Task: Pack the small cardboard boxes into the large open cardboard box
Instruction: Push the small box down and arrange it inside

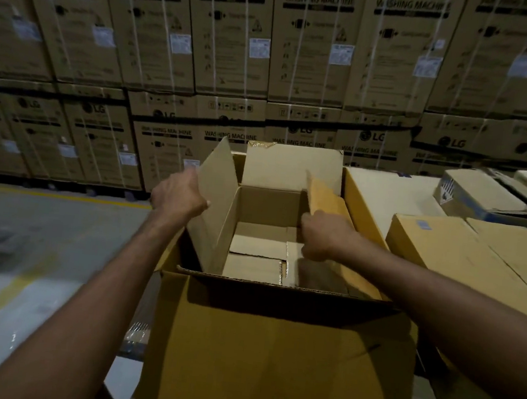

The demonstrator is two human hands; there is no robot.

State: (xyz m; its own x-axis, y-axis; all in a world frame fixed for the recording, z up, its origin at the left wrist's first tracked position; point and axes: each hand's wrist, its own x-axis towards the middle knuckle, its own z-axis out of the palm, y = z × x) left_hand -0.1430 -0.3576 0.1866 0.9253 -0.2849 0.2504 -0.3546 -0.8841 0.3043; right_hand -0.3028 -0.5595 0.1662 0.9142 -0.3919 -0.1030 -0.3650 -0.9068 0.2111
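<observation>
The large open cardboard box stands in front of me with its four flaps up. Small flat cardboard boxes lie on its bottom. My left hand grips the outer side of the left flap, which stands upright. My right hand grips the lower edge of the right flap, just inside the box opening. The far flap stands upright behind both hands.
More cardboard boxes lie to the right, one with a blue-printed side. A wall of stacked washing machine cartons fills the background. Grey floor with a yellow line lies to the left.
</observation>
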